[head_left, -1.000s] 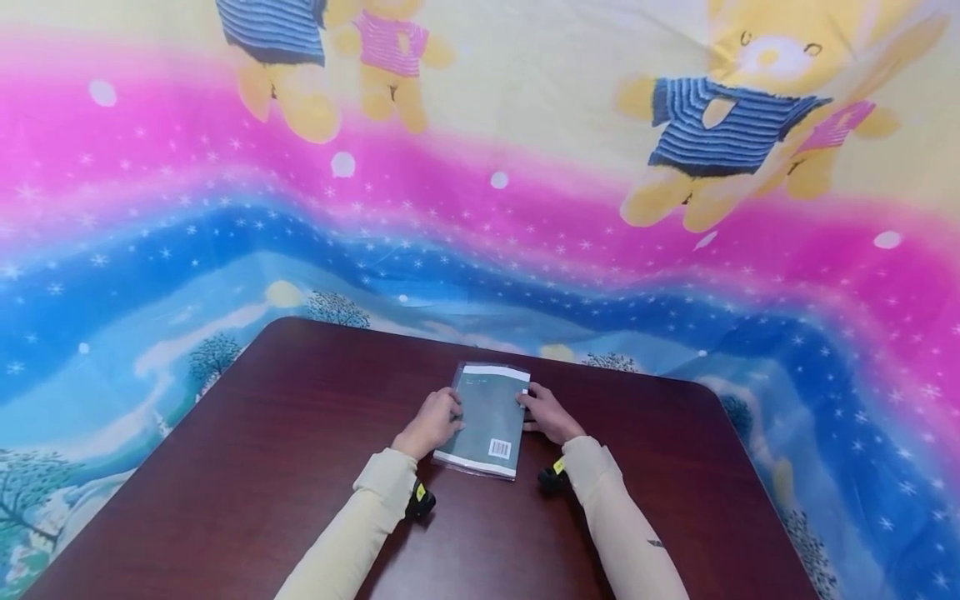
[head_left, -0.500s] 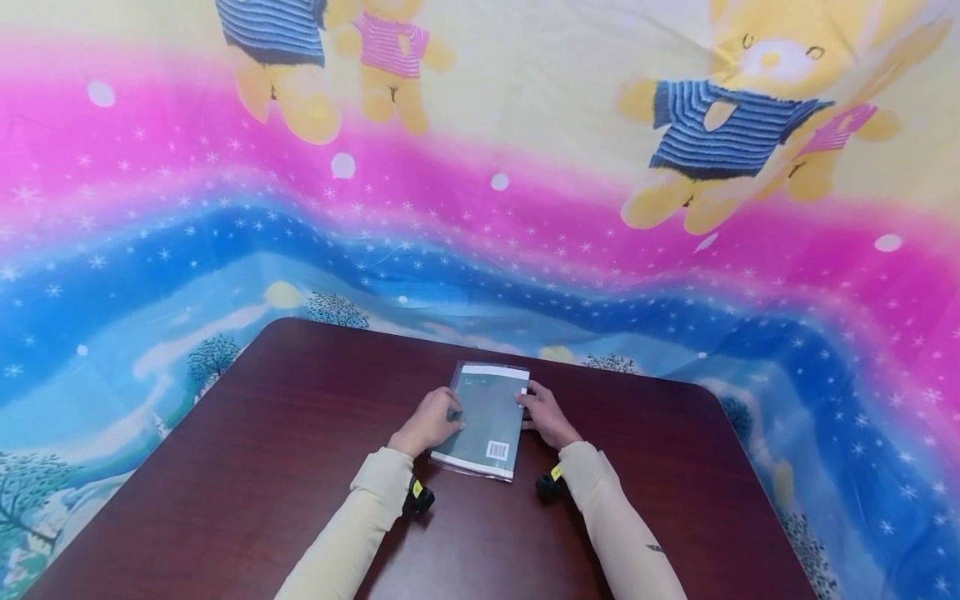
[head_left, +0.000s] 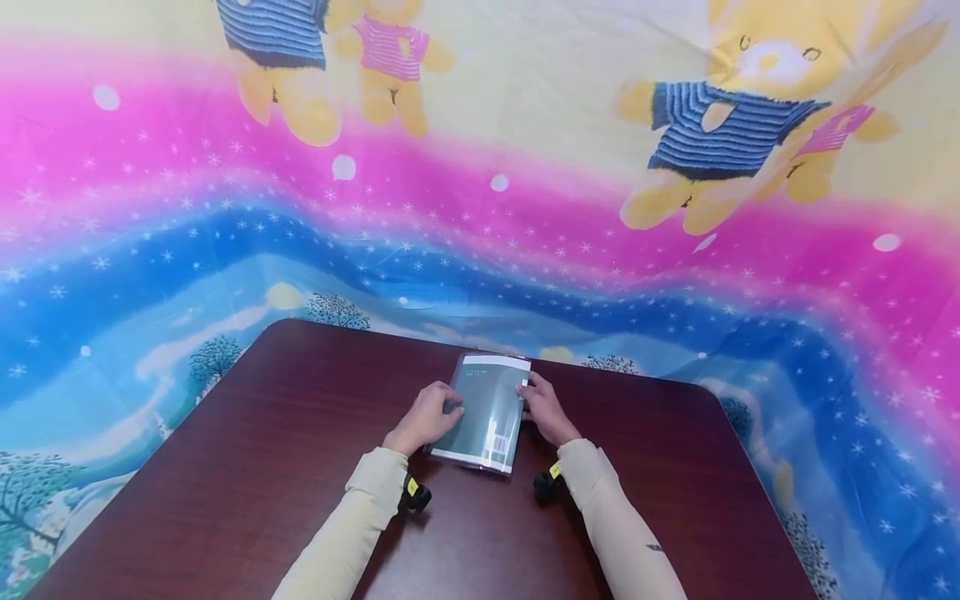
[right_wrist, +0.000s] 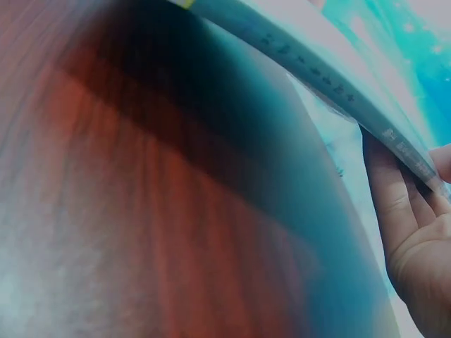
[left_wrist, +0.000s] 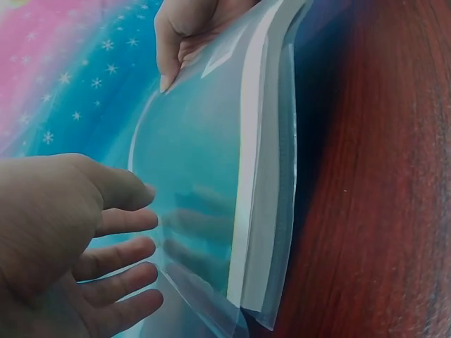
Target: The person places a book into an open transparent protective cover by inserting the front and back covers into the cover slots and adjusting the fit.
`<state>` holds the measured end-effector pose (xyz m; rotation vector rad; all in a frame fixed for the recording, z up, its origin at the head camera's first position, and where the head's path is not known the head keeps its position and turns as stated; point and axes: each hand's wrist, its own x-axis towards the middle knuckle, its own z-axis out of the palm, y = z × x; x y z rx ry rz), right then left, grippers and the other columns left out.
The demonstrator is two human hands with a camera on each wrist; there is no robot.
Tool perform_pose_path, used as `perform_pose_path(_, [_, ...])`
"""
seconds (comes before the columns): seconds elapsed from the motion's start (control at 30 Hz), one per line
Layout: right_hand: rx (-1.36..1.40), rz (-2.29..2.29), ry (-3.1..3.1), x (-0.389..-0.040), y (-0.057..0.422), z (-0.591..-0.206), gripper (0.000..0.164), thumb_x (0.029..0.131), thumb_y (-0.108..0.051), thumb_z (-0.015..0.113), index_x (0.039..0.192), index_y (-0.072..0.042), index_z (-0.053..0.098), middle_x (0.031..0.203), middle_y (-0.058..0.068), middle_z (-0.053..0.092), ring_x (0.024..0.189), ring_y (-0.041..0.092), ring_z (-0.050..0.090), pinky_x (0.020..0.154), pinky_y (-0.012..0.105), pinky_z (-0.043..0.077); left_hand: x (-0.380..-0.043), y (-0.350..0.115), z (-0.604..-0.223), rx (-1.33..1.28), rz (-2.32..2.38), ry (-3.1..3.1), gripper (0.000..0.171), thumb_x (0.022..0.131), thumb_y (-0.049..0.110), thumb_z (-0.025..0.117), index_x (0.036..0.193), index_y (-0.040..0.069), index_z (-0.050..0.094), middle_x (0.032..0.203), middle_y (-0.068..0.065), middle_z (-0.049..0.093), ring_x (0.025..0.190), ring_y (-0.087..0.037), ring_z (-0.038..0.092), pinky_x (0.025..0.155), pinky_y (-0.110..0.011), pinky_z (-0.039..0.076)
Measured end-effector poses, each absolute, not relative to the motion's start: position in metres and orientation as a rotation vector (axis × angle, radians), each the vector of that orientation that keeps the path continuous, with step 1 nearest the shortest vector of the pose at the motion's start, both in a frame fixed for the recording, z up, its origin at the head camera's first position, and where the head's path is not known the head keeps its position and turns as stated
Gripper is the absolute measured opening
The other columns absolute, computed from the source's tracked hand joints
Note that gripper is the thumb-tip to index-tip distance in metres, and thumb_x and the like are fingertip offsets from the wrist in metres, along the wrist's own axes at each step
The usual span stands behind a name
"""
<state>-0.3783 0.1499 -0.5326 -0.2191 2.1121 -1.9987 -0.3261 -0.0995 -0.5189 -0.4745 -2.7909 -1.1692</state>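
A book (head_left: 486, 408) with a grey-green back cover, white end bands and a barcode is in a clear plastic jacket, held over the table. My right hand (head_left: 549, 412) grips its right edge, thumb on the cover and fingers underneath, as the right wrist view shows beside the printed spine (right_wrist: 310, 67). At the opposite edge is my left hand (head_left: 424, 415). In the left wrist view, the left fingers (left_wrist: 123, 260) are spread and nearly straight by the loose edge of the plastic jacket (left_wrist: 211, 306); whether they touch it I cannot tell.
The dark red-brown wooden table (head_left: 300, 433) has rounded far corners. Behind it hangs a colourful cloth (head_left: 480, 233) printed with bears and snowflakes. A black wrist camera (head_left: 415, 495) is strapped at the left cuff, another wrist camera (head_left: 547, 486) at the right.
The book has risen and tilted slightly, and glare now crosses its cover. My left hand has shifted a little to the left, its fingers looser. The right hand keeps its grip.
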Motion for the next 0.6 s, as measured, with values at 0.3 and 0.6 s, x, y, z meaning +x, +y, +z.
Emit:
perform_pose_path(0.3, [-0.239,-2.042,2.098,-0.381,0.149,-0.519,0.039,0.109,-0.013,0.043,0.146,0.000,0.043,0.114,0.020,0.069,0.086,0.020,0.074,0.074,0.039,0.062,-0.326,-0.097,-0.510,-0.459,-1.149,-2.759,0.028,0.097,0.014,0.068,0.121,0.000,0.072,0.122,-0.015,0.064,0.114,-0.030,0.062,0.098,-0.046,0.054])
perform_pose_path(0.6, [-0.225,-2.069,2.132,-0.386,0.150,-0.506,0.040,0.109,-0.014,0.044,0.145,0.002,0.045,0.124,0.028,0.065,0.093,0.022,0.073,0.076,0.039,0.062,-0.319,-0.089,-0.495,-0.474,-1.136,-2.725,0.029,0.097,0.014,0.068,0.122,0.001,0.071,0.125,-0.015,0.063,0.117,-0.029,0.061,0.099,-0.046,0.054])
